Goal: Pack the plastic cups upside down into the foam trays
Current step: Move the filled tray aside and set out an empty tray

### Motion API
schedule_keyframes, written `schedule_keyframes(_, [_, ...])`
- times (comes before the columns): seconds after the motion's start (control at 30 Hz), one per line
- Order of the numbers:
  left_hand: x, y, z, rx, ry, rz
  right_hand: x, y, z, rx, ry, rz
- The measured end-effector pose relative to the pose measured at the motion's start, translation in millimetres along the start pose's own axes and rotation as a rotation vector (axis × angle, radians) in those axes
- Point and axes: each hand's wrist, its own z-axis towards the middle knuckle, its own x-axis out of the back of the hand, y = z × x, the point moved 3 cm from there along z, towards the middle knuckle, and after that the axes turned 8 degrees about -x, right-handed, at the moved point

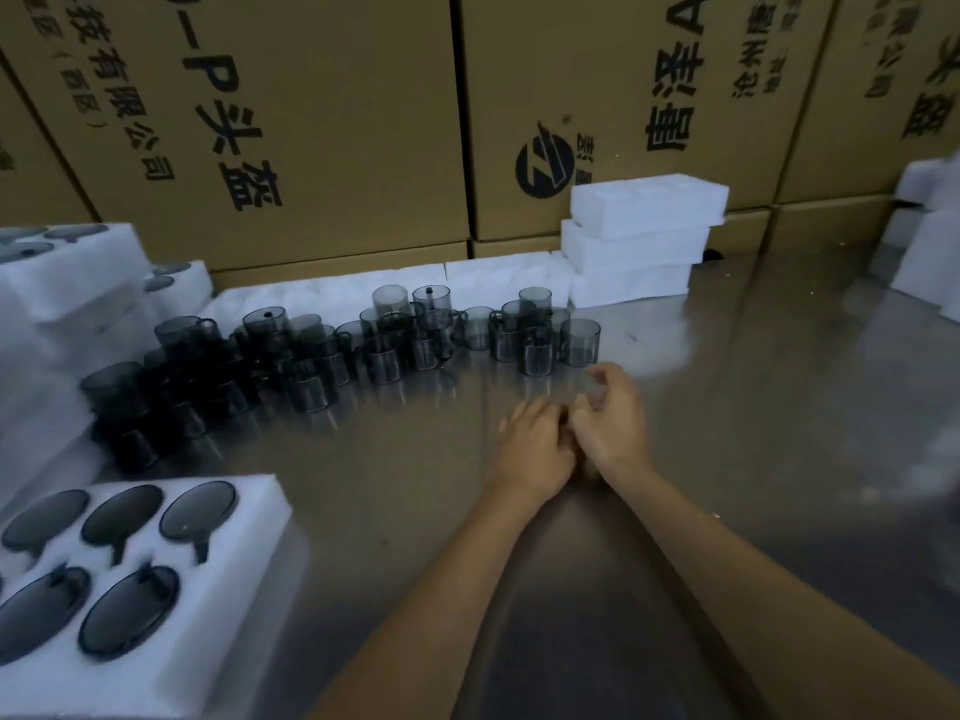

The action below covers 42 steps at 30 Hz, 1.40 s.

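Just beyond both hands [571,433], cups [535,335]

Two bare forearms, uncovered from the bottom edge of the head view up to the wrists, no sleeve cuffs in sight. Bare left hand [532,446] and bare right hand [613,426], gloveless, ringless, no watch or wristband. Fingertips blurred; nails unreadable.

A shiny, reflective grey metal tabletop [753,407] fills the lower and right parts of the frame. Across the whole top of the frame stands a wall of large brown cardboard boxes [322,122], printed with black Chinese characters and a round black logo [544,166] near the centre.
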Motion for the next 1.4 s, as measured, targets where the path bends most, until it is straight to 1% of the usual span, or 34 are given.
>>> schedule_keyframes(0.1, [-14, -8, 43, -0.042, 0.022, 0.139, 19, -13, 57, 0.099, 0.133, -0.116])
schedule_keyframes(0.17, [-18, -18, 66, -0.032, 0.062, 0.182, 28, -30, 104, 0.183, 0.218, -0.242])
schedule_keyframes(0.2, [-18, -22, 76, -0.034, 0.077, 0.181, 30, -40, 128, 0.223, 0.233, -0.309])
schedule_keyframes(0.27, [-19, -28, 91, -0.047, 0.090, 0.160, 30, -58, 173, 0.264, 0.222, -0.452])
schedule_keyframes(0.37, [-20, -33, 101, -0.020, 0.122, 0.127, 19, -76, 235, 0.250, 0.146, -0.640])
schedule_keyframes(0.53, [-22, -33, 106, -0.019, 0.148, 0.167, 3, -87, 310, 0.171, 0.092, -0.794])
schedule_keyframes(0.63, [-21, -32, 109, -0.011, 0.145, 0.185, -4, -91, 329, 0.192, 0.145, -0.864])
schedule_keyframes(0.77, [-21, -33, 110, -0.007, 0.161, 0.193, -4, -95, 322, 0.242, 0.252, -0.960])
schedule_keyframes(0.83, [-21, -33, 110, -0.012, 0.172, 0.182, 1, -99, 307, 0.366, 0.356, -1.013])
schedule_keyframes(0.9, [-20, -33, 110, 0.004, 0.170, 0.152, 8, -109, 283, 0.541, 0.443, -1.034])
schedule_keyframes(0.97, [-18, -36, 112, 0.083, 0.169, 0.045, 14, -122, 249, 0.688, 0.453, -1.037])
schedule_keyframes(1.03, [-11, -42, 110, 0.227, 0.212, -0.249, 22, -134, 211, 0.799, 0.438, -0.989])
schedule_keyframes(1.1, [1, -45, 102, 0.302, 0.361, -0.541, 35, -144, 170, 0.843, 0.451, -0.885])
schedule_keyframes(1.17, [14, -47, 85, 0.349, 0.516, -0.734, 49, -151, 127, 0.874, 0.454, -0.750])
schedule_keyframes(1.2, [19, -47, 76, 0.369, 0.555, -0.799, 54, -153, 105, 0.893, 0.438, -0.677])
schedule_keyframes(1.23, [22, -46, 66, 0.383, 0.573, -0.852, 57, -155, 84, 0.910, 0.405, -0.622])
schedule_keyframes(1.3, [26, -46, 42, 0.419, 0.589, -0.972, 59, -155, 41, 0.927, 0.309, -0.588])
schedule_keyframes(1.4, [36, -49, -4, 0.485, 0.632, -1.303, 55, -152, -23, 0.936, 0.164, -0.587])
